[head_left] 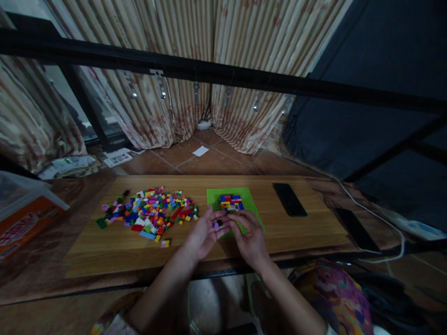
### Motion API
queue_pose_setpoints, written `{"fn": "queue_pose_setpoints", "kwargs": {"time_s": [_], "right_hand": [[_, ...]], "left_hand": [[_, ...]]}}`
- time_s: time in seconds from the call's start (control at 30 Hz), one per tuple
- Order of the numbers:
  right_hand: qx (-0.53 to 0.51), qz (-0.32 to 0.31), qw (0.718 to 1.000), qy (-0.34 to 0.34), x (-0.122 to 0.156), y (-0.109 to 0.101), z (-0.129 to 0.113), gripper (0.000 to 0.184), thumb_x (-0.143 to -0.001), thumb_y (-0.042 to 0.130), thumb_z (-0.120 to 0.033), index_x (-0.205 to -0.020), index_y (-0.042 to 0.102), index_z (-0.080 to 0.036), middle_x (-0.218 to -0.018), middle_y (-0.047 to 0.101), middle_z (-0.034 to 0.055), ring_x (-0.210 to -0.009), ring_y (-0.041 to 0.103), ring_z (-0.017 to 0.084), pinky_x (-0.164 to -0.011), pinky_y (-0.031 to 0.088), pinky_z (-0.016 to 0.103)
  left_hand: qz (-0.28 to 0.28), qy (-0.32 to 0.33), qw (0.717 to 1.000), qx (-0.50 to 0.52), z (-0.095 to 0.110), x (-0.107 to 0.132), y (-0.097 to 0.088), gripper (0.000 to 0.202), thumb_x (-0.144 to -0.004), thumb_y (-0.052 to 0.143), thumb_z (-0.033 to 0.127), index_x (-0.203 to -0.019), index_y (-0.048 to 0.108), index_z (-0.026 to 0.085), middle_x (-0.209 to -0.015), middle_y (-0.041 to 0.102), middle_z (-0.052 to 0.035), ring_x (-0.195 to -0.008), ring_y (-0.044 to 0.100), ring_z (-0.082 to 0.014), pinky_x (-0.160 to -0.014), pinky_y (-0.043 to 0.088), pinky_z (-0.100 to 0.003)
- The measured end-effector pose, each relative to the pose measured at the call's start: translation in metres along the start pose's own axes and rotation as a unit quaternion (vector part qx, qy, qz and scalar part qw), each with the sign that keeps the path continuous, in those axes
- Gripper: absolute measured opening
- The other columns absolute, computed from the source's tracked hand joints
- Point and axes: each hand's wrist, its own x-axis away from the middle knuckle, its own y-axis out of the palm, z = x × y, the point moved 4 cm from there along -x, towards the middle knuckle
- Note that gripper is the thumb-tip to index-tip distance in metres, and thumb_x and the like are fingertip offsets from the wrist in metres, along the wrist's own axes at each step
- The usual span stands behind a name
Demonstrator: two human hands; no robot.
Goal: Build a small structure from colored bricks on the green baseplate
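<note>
Small bricks — in the left hand's palm

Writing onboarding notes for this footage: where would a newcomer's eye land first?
First, the heap of many-coloured bricks on the left part of the wooden tabletop. Next, the bright green baseplate to its right, bearing a small multicoloured brick build. Then the left hand and right hand, close together at the baseplate's near side.

Bare forearms, pale sleeves, multicoloured patterned legwear.
</note>
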Motion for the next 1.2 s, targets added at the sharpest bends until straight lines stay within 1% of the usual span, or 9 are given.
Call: {"fn": "queue_pose_setpoints", "kwargs": {"time_s": [0.13, 0.23, 0.4, 0.53, 0.63, 0.77, 0.9, 1.0, 1.2], "right_hand": [[0.022, -0.065, 0.997, -0.031, 0.0, 0.01, -0.013, 0.024, -0.087, 0.055, -0.026, -0.108, 0.066, -0.029, -0.109, 0.061, 0.0053, -0.101, 0.055, 0.022, -0.086, 0.048, 0.039], [0.028, -0.082, 0.996, -0.026, -0.001, 0.015, -0.012, 0.025, -0.084, 0.058, -0.024, -0.107, 0.066, -0.028, -0.109, 0.061, 0.0055, -0.102, 0.054, 0.023, -0.087, 0.047, 0.04], [-0.018, -0.067, 0.998, 0.007, 0.0, 0.015, -0.008, 0.019, -0.084, 0.06, -0.026, -0.101, 0.068, -0.026, -0.106, 0.061, 0.0049, -0.101, 0.054, 0.022, -0.088, 0.046, 0.04], [-0.088, -0.027, 0.995, 0.038, 0.003, 0.013, -0.003, 0.02, -0.083, 0.062, -0.03, -0.103, 0.069, -0.03, -0.113, 0.057, 0.0049, -0.108, 0.053, 0.021, -0.094, 0.043, 0.039], [-0.147, -0.001, 0.986, 0.075, 0.007, 0.016, 0.005, 0.019, -0.083, 0.063, -0.029, -0.101, 0.07, -0.031, -0.112, 0.058, 0.0044, -0.108, 0.054, 0.02, -0.094, 0.044, 0.038], [-0.187, -0.003, 0.978, 0.094, 0.008, 0.02, 0.011, 0.018, -0.082, 0.063, -0.029, -0.1, 0.07, -0.029, -0.109, 0.059, 0.0047, -0.107, 0.056, 0.02, -0.093, 0.045, 0.038], [-0.143, -0.016, 0.987, 0.069, 0.005, 0.015, 0.009, 0.017, -0.082, 0.063, -0.026, -0.098, 0.068, -0.026, -0.108, 0.061, 0.0054, -0.106, 0.056, 0.021, -0.092, 0.044, 0.038], [-0.089, -0.049, 0.994, 0.043, 0.003, 0.01, 0.006, 0.017, -0.082, 0.062, -0.023, -0.098, 0.067, -0.025, -0.103, 0.063, 0.0052, -0.101, 0.057, 0.021, -0.09, 0.044, 0.038], [-0.121, -0.077, 0.986, 0.079, 0.006, 0.007, 0.017, 0.016, -0.084, 0.061, -0.03, -0.097, 0.065, -0.023, -0.094, 0.065, 0.004, -0.093, 0.06, 0.019, -0.083, 0.048, 0.035]], "left_hand": [[-0.019, 0.012, 0.999, -0.032, -0.002, -0.001, -0.001, 0.054, -0.091, 0.03, 0.056, -0.096, 0.061, 0.012, -0.093, 0.066, -0.0115, -0.077, 0.062, -0.014, -0.072, 0.052, -0.027], [-0.021, 0.011, 0.999, -0.033, -0.003, -0.001, -0.002, 0.051, -0.091, 0.035, 0.054, -0.097, 0.062, 0.012, -0.092, 0.066, -0.0104, -0.074, 0.061, -0.0125, -0.069, 0.051, -0.025], [-0.005, -0.009, 0.999, 0.035, -0.006, -0.001, -0.006, 0.025, -0.09, 0.046, 0.03, -0.087, 0.062, 0.012, -0.08, 0.066, -0.0067, -0.065, 0.06, -0.0104, -0.066, 0.051, -0.024], [0.006, -0.015, 1.0, 0.011, -0.01, -0.002, -0.011, 0.009, -0.08, 0.056, 0.018, -0.074, 0.06, 0.012, -0.063, 0.061, -0.0011, -0.056, 0.058, -0.0106, -0.065, 0.051, -0.027], [-0.004, -0.033, 0.999, -0.006, -0.015, -0.003, -0.013, 0.008, -0.075, 0.062, 0.02, -0.078, 0.062, 0.012, -0.069, 0.063, -0.0025, -0.062, 0.061, -0.0128, -0.062, 0.05, -0.026], [-0.009, -0.035, 0.999, -0.012, -0.018, -0.006, -0.015, 0.016, -0.071, 0.068, 0.026, -0.08, 0.063, 0.013, -0.073, 0.064, -0.003, -0.064, 0.06, -0.0117, -0.06, 0.047, -0.023], [0.002, -0.014, 0.998, -0.061, -0.021, -0.008, -0.014, 0.023, -0.067, 0.073, 0.03, -0.081, 0.065, 0.013, -0.069, 0.063, -0.002, -0.06, 0.058, -0.0096, -0.056, 0.044, -0.02], [0.006, 0.012, 0.997, -0.081, -0.025, -0.011, -0.013, 0.023, -0.065, 0.075, 0.029, -0.076, 0.066, 0.012, -0.064, 0.061, -0.0005, -0.055, 0.055, -0.0079, -0.052, 0.04, -0.019], [-0.007, 0.037, 0.996, -0.076, -0.031, -0.014, -0.009, 0.02, -0.068, 0.069, 0.031, -0.072, 0.066, 0.012, -0.062, 0.06, -0.0005, -0.053, 0.053, -0.0075, -0.051, 0.037, -0.02]]}}
